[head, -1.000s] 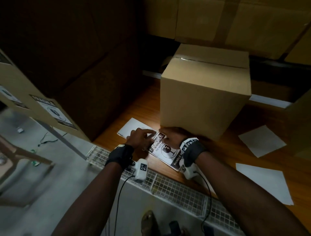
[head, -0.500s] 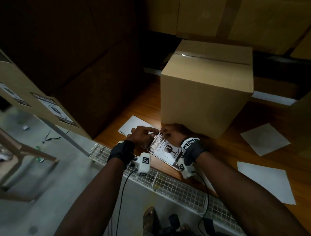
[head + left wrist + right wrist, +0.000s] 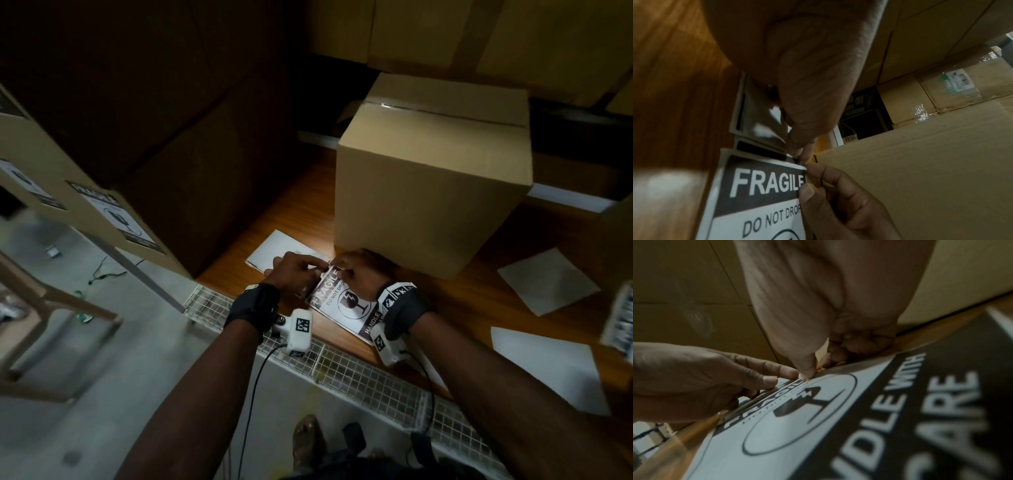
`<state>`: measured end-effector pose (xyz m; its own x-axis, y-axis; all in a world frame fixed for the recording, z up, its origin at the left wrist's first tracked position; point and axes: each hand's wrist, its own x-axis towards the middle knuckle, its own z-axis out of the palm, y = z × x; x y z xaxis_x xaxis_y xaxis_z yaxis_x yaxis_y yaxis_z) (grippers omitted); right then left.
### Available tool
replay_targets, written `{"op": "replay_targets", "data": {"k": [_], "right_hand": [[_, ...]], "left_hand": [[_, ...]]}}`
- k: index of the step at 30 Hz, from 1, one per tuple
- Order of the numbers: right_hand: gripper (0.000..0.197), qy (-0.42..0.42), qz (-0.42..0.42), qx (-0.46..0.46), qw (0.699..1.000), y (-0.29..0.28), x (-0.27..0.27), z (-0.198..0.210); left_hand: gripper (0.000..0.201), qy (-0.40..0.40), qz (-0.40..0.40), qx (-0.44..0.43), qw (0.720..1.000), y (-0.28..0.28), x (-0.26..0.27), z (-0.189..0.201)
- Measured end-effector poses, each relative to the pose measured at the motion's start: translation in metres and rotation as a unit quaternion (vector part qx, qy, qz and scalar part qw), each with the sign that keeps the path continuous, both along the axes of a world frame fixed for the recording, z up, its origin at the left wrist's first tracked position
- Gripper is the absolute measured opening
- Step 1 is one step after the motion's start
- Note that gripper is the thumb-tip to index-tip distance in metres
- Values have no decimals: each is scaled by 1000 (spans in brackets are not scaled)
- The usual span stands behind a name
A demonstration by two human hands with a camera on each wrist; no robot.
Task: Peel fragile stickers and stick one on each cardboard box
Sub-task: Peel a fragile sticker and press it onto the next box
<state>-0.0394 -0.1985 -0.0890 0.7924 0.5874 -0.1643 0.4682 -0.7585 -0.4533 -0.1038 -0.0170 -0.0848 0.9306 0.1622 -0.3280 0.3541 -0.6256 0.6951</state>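
Both hands have lifted the sticker (image 3: 344, 303) since earlier; left hand (image 3: 297, 274) and right hand (image 3: 359, 274) pinch its top corner. Pulling unevenly there could tear it.

dim scene, warm light pooled on the table (image 3: 455, 301); edges stretched, wrist views blurred.

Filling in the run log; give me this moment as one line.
step: peeling | left hand: pinches fragile sticker corner | right hand: pinches same corner | cardboard box: no sticker visible
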Motion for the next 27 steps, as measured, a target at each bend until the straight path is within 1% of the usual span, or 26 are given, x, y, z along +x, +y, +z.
{"op": "replay_targets", "data": {"k": [2,4,6,7,10,14,16,19,20,22,24,25,27], "right_hand": [[27,-3,1,8,1000,-1,-2,-2],[23,-10,-2,11,1000,-2,-2,-4],[18,-19,-6,13,1000,-2,-2,-3],[16,-24,-9,14,1000,-2,-2,-3],[14,-29,-14,23,999,-1,-2,-3],[9,-8,-23,41,999,-3,-1,-4],[10,-4,-24,59,998,-4,-1,-2],[10,-7,-31,88,996,-6,-2,-5],[12,-7,-35,98,995,-7,-3,-6],[16,6,-44,123,991,-7,-4,-8],[20,21,-49,142,988,-7,-5,-10],[21,30,-51,148,987,-7,-6,-11],[22,54,-53,167,983,-6,-6,-14]], "left_hand": [[13,3,-2,-4,1000,-2,1,-3],[27,0,2,-6,1000,5,10,-28],[33,6,5,7,1000,10,18,-47],[34,10,6,10,1000,10,20,-50],[35,15,5,19,1000,6,18,-41],[30,12,10,14,1000,3,16,-39],[30,7,20,9,1000,3,17,-47],[41,4,33,1,999,8,23,-63],[40,10,35,-1,999,9,25,-65],[35,16,22,-7,1000,6,21,-50],[44,21,25,-18,999,1,15,-34],[46,25,28,-19,999,0,14,-32],[39,31,35,-8,999,0,14,-33]]}}
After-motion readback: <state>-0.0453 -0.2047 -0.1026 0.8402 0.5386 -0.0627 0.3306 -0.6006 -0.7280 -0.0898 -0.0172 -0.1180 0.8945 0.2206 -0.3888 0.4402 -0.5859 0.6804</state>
